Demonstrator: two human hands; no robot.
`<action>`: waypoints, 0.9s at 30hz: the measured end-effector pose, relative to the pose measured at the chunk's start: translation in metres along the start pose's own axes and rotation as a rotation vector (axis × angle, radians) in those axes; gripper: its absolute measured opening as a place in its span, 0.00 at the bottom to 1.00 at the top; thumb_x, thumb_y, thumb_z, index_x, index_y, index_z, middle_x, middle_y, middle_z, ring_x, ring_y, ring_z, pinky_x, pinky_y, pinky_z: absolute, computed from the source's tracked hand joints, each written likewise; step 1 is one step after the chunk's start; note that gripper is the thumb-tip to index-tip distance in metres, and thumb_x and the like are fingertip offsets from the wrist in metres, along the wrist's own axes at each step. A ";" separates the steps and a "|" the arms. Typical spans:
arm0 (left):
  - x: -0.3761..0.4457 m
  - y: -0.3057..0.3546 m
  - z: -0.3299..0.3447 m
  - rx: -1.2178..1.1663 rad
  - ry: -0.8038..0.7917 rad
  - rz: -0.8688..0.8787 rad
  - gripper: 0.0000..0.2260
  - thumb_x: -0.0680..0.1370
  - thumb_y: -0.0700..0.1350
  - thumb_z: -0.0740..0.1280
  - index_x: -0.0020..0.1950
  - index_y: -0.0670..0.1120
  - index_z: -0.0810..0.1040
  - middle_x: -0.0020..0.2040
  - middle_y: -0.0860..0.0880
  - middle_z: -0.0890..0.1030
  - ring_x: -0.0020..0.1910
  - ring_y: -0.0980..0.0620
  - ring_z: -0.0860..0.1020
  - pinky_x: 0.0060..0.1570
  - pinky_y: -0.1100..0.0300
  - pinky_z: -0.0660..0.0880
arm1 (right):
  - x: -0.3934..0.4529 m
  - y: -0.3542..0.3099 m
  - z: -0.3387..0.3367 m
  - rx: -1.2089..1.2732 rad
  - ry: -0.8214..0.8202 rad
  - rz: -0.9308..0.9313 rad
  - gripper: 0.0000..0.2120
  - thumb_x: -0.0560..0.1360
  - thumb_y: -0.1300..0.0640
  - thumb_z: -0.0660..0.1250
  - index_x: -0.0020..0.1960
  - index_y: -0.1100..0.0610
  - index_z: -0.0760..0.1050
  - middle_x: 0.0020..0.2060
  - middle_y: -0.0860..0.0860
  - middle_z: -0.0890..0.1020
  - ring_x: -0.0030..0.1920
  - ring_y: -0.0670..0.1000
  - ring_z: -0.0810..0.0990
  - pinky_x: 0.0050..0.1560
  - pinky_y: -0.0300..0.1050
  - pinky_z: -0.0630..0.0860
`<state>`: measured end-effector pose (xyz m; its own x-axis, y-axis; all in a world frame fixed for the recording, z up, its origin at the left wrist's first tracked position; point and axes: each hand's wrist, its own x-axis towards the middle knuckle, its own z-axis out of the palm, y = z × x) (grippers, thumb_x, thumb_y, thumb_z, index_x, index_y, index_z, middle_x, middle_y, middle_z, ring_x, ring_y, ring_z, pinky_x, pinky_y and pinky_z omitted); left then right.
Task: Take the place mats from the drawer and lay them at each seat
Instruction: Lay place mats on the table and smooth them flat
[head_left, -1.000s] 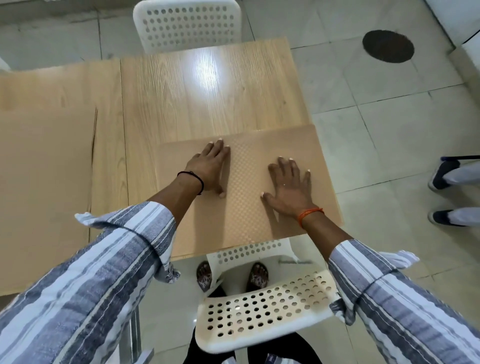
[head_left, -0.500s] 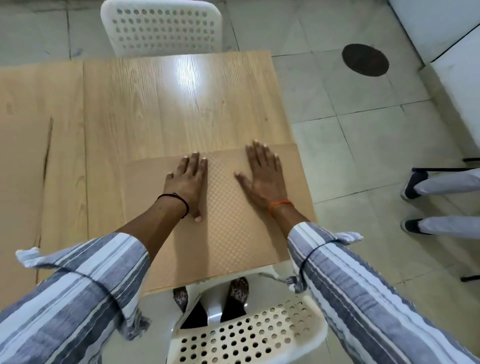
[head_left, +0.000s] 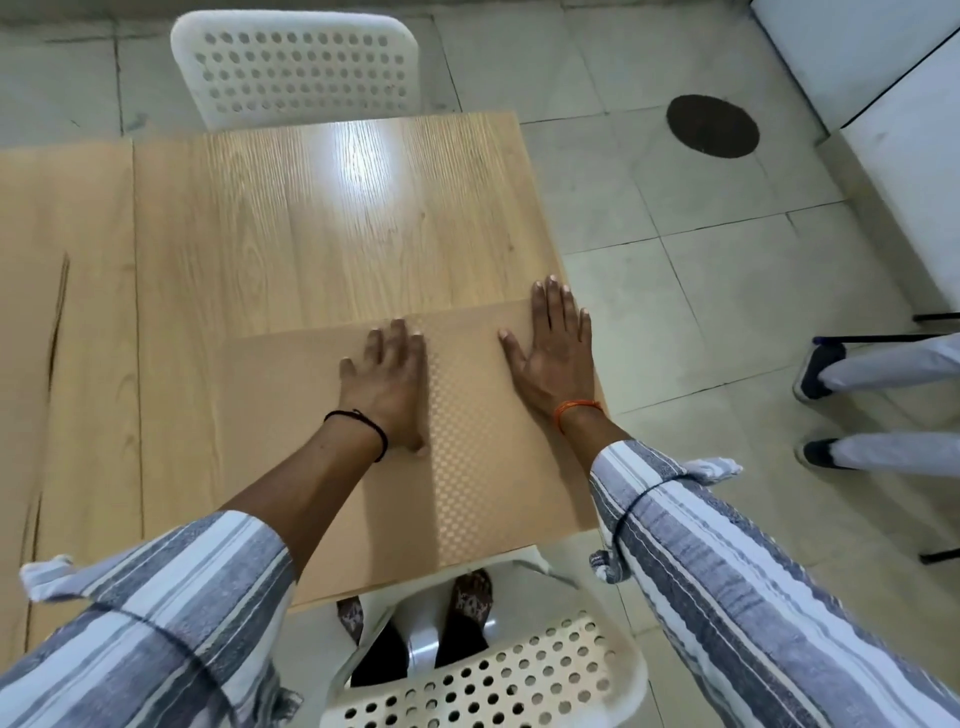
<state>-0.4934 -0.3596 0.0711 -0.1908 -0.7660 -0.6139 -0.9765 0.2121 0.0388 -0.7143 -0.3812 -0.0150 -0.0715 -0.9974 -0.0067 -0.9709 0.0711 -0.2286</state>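
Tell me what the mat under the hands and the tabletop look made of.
Place mat: likely thin plastic or vinyl, matte tan, with a fine embossed dot weave and lying flat. Table: wood-grain laminate or veneer, semi-glossy; printed-looking grain and a bright light reflection suggest this.

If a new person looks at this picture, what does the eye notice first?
Two hands, the left hand and the right hand, lie flat on a tan place mat at the near edge of the wooden table. A white perforated chair stands at the far side.
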 end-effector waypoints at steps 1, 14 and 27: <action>0.000 0.007 0.002 0.006 0.015 0.067 0.61 0.64 0.54 0.80 0.80 0.46 0.37 0.79 0.45 0.33 0.79 0.41 0.38 0.73 0.35 0.54 | 0.000 0.000 0.001 -0.006 0.006 -0.003 0.37 0.79 0.35 0.49 0.81 0.56 0.51 0.80 0.52 0.53 0.80 0.53 0.50 0.78 0.56 0.50; 0.006 0.054 0.012 0.072 -0.132 0.074 0.65 0.63 0.48 0.82 0.78 0.53 0.31 0.76 0.46 0.26 0.77 0.39 0.32 0.66 0.26 0.57 | -0.035 0.010 -0.007 0.051 -0.012 0.020 0.35 0.81 0.39 0.50 0.81 0.57 0.49 0.81 0.52 0.50 0.80 0.52 0.47 0.78 0.55 0.50; 0.000 0.058 0.009 0.049 -0.104 0.055 0.65 0.62 0.47 0.83 0.79 0.52 0.33 0.78 0.48 0.29 0.78 0.41 0.35 0.66 0.30 0.63 | -0.123 0.040 -0.017 0.101 -0.037 0.014 0.35 0.81 0.40 0.52 0.81 0.58 0.48 0.81 0.52 0.49 0.80 0.51 0.46 0.77 0.53 0.57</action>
<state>-0.5487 -0.3416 0.0660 -0.2297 -0.6861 -0.6903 -0.9584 0.2828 0.0377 -0.7479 -0.2560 -0.0064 -0.0747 -0.9961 -0.0463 -0.9418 0.0857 -0.3250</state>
